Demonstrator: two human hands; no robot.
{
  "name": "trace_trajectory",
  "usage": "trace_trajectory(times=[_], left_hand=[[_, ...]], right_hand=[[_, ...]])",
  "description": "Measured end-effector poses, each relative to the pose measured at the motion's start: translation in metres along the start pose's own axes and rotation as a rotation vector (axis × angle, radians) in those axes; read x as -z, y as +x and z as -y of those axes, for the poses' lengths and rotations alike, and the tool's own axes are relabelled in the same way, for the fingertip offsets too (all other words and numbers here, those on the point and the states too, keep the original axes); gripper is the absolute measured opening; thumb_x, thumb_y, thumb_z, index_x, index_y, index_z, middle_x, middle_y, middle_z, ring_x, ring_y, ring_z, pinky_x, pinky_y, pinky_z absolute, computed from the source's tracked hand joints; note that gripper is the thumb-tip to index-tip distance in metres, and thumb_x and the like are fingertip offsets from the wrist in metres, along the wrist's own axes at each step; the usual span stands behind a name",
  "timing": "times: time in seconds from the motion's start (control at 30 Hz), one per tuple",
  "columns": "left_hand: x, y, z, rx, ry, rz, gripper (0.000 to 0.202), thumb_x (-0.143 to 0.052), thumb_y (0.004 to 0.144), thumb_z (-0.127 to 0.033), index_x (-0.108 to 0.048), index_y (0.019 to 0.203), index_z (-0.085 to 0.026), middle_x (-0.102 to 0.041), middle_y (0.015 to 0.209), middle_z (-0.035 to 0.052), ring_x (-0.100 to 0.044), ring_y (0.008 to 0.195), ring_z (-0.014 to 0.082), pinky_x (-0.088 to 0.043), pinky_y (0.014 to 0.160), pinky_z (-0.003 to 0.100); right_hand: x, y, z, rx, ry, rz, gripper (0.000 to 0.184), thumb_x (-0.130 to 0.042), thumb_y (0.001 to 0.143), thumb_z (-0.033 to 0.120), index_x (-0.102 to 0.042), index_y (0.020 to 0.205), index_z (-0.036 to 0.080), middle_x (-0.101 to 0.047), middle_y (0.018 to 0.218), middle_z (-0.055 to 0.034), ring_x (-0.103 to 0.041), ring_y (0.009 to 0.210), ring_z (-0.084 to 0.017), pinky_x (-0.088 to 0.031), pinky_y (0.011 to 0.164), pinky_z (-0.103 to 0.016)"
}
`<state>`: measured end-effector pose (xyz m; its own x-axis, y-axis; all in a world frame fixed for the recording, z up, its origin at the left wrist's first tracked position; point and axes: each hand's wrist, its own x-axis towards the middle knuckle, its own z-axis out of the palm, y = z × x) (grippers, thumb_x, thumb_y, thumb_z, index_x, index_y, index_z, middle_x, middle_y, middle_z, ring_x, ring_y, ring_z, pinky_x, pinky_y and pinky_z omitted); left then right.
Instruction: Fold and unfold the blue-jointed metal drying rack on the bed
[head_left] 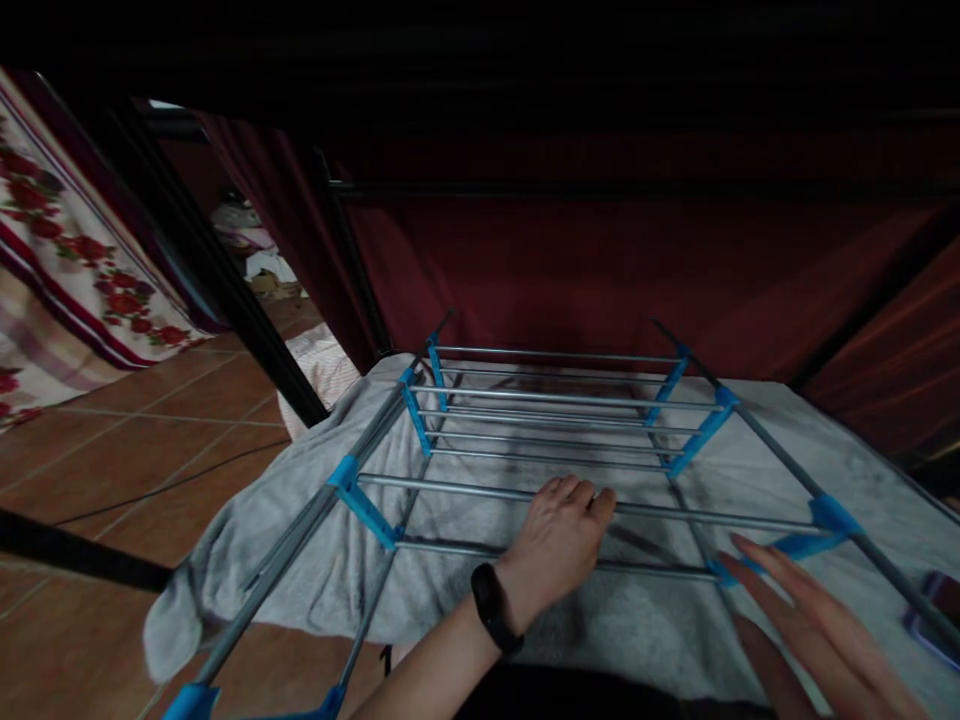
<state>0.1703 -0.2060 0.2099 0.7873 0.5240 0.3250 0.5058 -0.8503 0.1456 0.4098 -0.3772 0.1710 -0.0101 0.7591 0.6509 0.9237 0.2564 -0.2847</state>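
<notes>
A metal rack of grey tubes with blue plastic joints, like a clothes drying rack (450, 489), lies over a grey blanket. My left hand (564, 530), with a black band on its wrist, has its fingers wrapped over one of the cross tubes near the middle. At the lower right, my right hand (825, 640) is slightly blurred, with its fingers stretched out and apart. Its fingertips are close to a blue joint (810, 543) on the right side; whether they touch it I cannot tell. Another blue joint (367, 510) holds the tube's left end.
Beneath the rack spreads the grey blanket (285, 560). A dark purple object (937, 610), perhaps a phone, lies at the right edge. Dark red curtains (525, 270) hang behind. Black frame posts (247, 320) stand left, beside a flowered cloth (97, 260) and a tiled floor (150, 450).
</notes>
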Motion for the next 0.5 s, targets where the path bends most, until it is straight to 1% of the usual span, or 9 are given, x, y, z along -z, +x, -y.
trace_trajectory(times=[0.07, 0.13, 0.23, 0.27, 0.3, 0.37, 0.4, 0.47, 0.5], left_hand=[[0.0, 0.0, 0.002, -0.018, -0.002, 0.004, 0.032, -0.051, 0.1, -0.014, -0.059, 0.13, -0.018, -0.068, 0.107, 0.0072, -0.062, 0.104, 0.0233, -0.053, 0.096, 0.039], [0.0, 0.001, 0.003, -0.039, 0.004, 0.006, 0.032, -0.049, 0.101, -0.013, -0.059, 0.131, -0.016, -0.068, 0.107, 0.0081, -0.063, 0.104, 0.0228, -0.053, 0.096, 0.038], [0.002, 0.002, 0.004, -0.059, 0.006, 0.024, 0.026, -0.045, 0.102, -0.01, -0.063, 0.119, -0.012, -0.069, 0.105, 0.0085, -0.064, 0.104, 0.0211, -0.052, 0.1, 0.036], [0.003, 0.001, 0.004, -0.059, 0.004, 0.023, 0.024, -0.045, 0.102, -0.009, -0.064, 0.116, -0.012, -0.069, 0.105, 0.0082, -0.064, 0.104, 0.0207, -0.052, 0.101, 0.036], [0.005, 0.0, 0.004, -0.051, 0.002, 0.014, 0.023, -0.045, 0.102, -0.01, -0.065, 0.114, -0.012, -0.069, 0.106, 0.0079, -0.064, 0.106, 0.0206, -0.051, 0.102, 0.036], [0.01, -0.007, 0.005, -0.012, -0.002, -0.015, 0.024, -0.048, 0.103, -0.015, -0.063, 0.122, -0.013, -0.069, 0.112, 0.0074, -0.063, 0.11, 0.0214, -0.05, 0.104, 0.037], [0.013, -0.012, 0.007, 0.016, -0.002, -0.024, 0.027, -0.05, 0.103, -0.017, -0.061, 0.127, -0.015, -0.068, 0.115, 0.007, -0.063, 0.111, 0.0218, -0.05, 0.105, 0.038], [0.02, -0.025, 0.012, 0.088, 0.003, -0.024, 0.035, -0.053, 0.102, -0.018, -0.056, 0.138, -0.017, -0.068, 0.123, 0.0063, -0.063, 0.114, 0.0222, -0.049, 0.106, 0.039], [0.023, -0.032, 0.016, 0.127, 0.015, -0.02, 0.038, -0.054, 0.102, -0.018, -0.055, 0.14, -0.019, -0.067, 0.126, 0.0061, -0.063, 0.116, 0.0223, -0.049, 0.107, 0.04]], right_hand=[[-0.027, 0.027, 0.028, 0.077, -0.085, 0.005, 0.064, -0.054, 0.1, 0.028, -0.04, 0.161, 0.035, -0.055, 0.156, -0.009, -0.052, 0.143, -0.034, -0.042, 0.119, -0.054], [-0.047, 0.052, 0.045, 0.115, -0.158, 0.024, 0.065, -0.049, 0.101, 0.02, -0.035, 0.163, 0.03, -0.058, 0.151, -0.0119, -0.053, 0.141, -0.033, -0.036, 0.122, -0.057], [-0.066, 0.077, 0.053, 0.176, -0.248, 0.096, 0.06, -0.043, 0.099, 0.009, -0.042, 0.158, 0.025, -0.069, 0.132, -0.0124, -0.064, 0.125, -0.03, -0.029, 0.124, -0.061], [-0.07, 0.082, 0.052, 0.193, -0.273, 0.107, 0.058, -0.042, 0.098, 0.007, -0.047, 0.154, 0.024, -0.071, 0.125, -0.0117, -0.067, 0.117, -0.029, -0.03, 0.123, -0.06], [-0.073, 0.086, 0.051, 0.205, -0.295, 0.106, 0.056, -0.041, 0.098, 0.005, -0.052, 0.149, 0.022, -0.072, 0.119, -0.0111, -0.069, 0.11, -0.028, -0.035, 0.12, -0.058], [-0.077, 0.09, 0.046, 0.216, -0.331, 0.108, 0.051, -0.042, 0.096, 0.003, -0.059, 0.141, 0.019, -0.072, 0.111, -0.0107, -0.07, 0.098, -0.026, -0.05, 0.106, -0.049], [-0.08, 0.092, 0.044, 0.22, -0.347, 0.119, 0.049, -0.042, 0.095, 0.002, -0.061, 0.137, 0.018, -0.071, 0.109, -0.0106, -0.07, 0.093, -0.025, -0.054, 0.096, -0.045], [-0.084, 0.094, 0.041, 0.245, -0.366, 0.159, 0.045, -0.044, 0.095, 0.003, -0.063, 0.133, 0.017, -0.07, 0.109, -0.0108, -0.069, 0.087, -0.023, -0.057, 0.082, -0.039], [-0.086, 0.094, 0.04, 0.267, -0.37, 0.175, 0.041, -0.046, 0.096, 0.005, -0.064, 0.132, 0.016, -0.07, 0.11, -0.0112, -0.069, 0.087, -0.023, -0.057, 0.08, -0.039]])
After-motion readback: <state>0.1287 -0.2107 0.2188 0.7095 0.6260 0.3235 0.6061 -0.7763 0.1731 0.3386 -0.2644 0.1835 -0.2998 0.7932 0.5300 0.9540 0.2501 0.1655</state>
